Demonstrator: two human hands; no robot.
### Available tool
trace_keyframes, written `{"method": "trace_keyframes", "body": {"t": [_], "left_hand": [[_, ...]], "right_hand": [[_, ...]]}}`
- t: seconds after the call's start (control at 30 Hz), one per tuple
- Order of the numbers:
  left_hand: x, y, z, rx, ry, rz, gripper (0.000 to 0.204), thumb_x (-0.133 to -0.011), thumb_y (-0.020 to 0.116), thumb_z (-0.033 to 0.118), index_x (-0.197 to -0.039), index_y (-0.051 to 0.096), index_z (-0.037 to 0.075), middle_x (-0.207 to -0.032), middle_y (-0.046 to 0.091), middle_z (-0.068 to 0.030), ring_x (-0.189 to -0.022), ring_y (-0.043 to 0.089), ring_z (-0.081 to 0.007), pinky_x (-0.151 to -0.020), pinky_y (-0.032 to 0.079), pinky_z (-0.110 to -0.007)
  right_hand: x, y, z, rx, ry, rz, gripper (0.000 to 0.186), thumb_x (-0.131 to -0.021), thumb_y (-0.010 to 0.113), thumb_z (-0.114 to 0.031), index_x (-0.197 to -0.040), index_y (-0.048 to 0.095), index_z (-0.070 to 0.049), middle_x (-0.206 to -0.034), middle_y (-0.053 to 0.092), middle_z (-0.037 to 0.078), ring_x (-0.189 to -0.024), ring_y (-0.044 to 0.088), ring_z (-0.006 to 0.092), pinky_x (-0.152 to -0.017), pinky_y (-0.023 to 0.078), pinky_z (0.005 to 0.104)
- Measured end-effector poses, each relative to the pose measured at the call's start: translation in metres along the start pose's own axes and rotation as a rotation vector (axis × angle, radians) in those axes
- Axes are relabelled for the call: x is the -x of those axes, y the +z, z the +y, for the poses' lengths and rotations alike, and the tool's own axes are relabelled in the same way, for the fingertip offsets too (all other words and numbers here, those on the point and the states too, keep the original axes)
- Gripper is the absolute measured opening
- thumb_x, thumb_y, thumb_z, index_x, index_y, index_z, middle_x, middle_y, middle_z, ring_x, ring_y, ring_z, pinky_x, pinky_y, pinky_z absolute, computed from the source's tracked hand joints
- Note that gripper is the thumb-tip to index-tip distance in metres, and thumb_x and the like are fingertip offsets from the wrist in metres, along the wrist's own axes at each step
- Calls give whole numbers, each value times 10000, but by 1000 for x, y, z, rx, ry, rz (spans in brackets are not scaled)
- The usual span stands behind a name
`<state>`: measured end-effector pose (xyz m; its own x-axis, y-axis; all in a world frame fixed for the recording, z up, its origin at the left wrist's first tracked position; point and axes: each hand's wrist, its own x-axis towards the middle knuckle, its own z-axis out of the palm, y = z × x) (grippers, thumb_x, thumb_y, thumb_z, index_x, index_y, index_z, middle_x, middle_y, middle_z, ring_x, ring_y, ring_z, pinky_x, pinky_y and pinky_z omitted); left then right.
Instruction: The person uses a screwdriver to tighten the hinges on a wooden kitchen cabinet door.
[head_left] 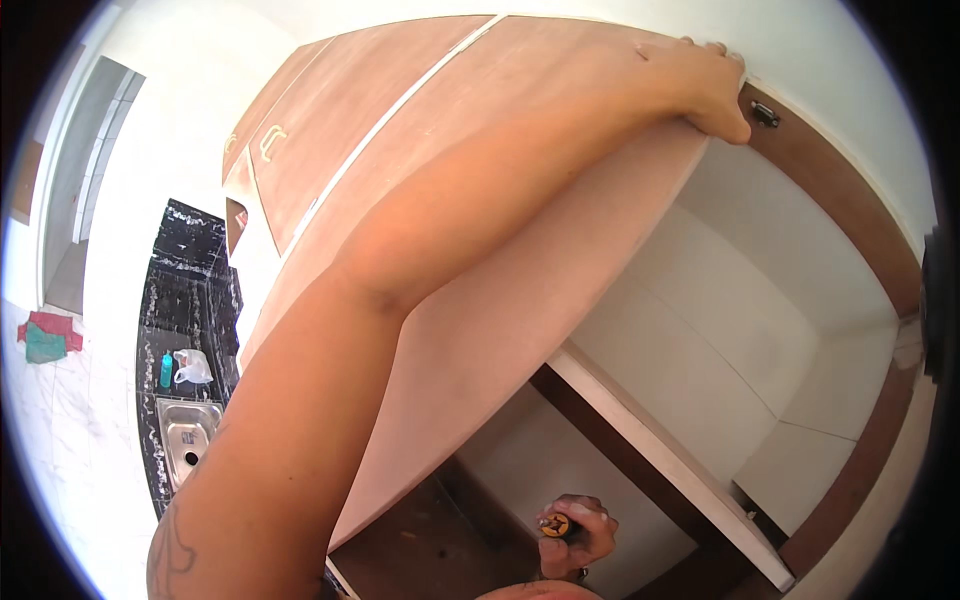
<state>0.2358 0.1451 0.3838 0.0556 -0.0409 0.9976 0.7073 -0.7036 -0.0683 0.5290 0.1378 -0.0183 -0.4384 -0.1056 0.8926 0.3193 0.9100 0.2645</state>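
Note:
My left arm reaches across the picture to the upper right, where my left hand [715, 90] grips the corner of a brown cabinet door [480, 330]. The fingers lie over the edge and the thumb hangs down beside it. The door stands swung open, tilted across the view. Low in the middle, my right hand [585, 535] is closed around a screwdriver [556, 525] with a yellow and black handle, seen nearly end-on. It is in front of the lower cabinet opening, apart from the door.
A metal hinge part [765, 113] sits on the cabinet frame near my left hand. A pale shelf edge [670, 460] crosses the opening. Far below left are a steel sink [185, 425], black counter [155, 340], teal bottle [166, 370], plastic bag [193, 366] and cloths [48, 338] on the floor.

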Motion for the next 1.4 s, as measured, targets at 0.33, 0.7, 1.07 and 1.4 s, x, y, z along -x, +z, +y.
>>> {"method": "trace_keyframes", "body": {"t": [0.33, 0.7, 1.07, 1.4], "left_hand": [[19, 34, -16, -7, 52, 171, 795, -891, 532, 466, -1569, 390, 76, -1663, 308, -163, -1537, 255, -408, -1201, 262, -613], [451, -16, 42, -11, -271, -304, 837, -968, 563, 467, -1595, 298, -20, -1663, 154, -329, -1547, 118, -522, -1239, 65, -617], [544, -13, 24, 675, -739, 108, 577, -1083, 484, 324, -1562, 392, 15, -1642, 333, -197, -1540, 279, -320, -1252, 206, -473], [681, -24, 63, 1259, -1806, 282, 645, -1004, 680, 352, -1538, 415, 103, -1402, 567, -121, -1282, 573, -288, -1013, 525, -458]], "right_hand": [[9, 1, 6, -63, 56, 36, 438, -885, 730, -264, -1150, 540, 30, -935, 642, 102, -616, 645, 215, -623, 575, 335], [-20, 5, 4, -12, 20, 60, 401, -803, 737, -312, -1037, 668, 6, -774, 714, 106, -666, 668, 224, -657, 555, 345], [8, -8, 43, 27, 101, -44, 400, -832, 727, -224, -1132, 693, 38, -1021, 766, 175, -868, 741, 317, -796, 590, 397], [4, 17, 52, -39, 40, -137, 378, -837, 724, -59, -1165, 673, 121, -1041, 743, 225, -921, 750, 296, -789, 620, 342]]}}
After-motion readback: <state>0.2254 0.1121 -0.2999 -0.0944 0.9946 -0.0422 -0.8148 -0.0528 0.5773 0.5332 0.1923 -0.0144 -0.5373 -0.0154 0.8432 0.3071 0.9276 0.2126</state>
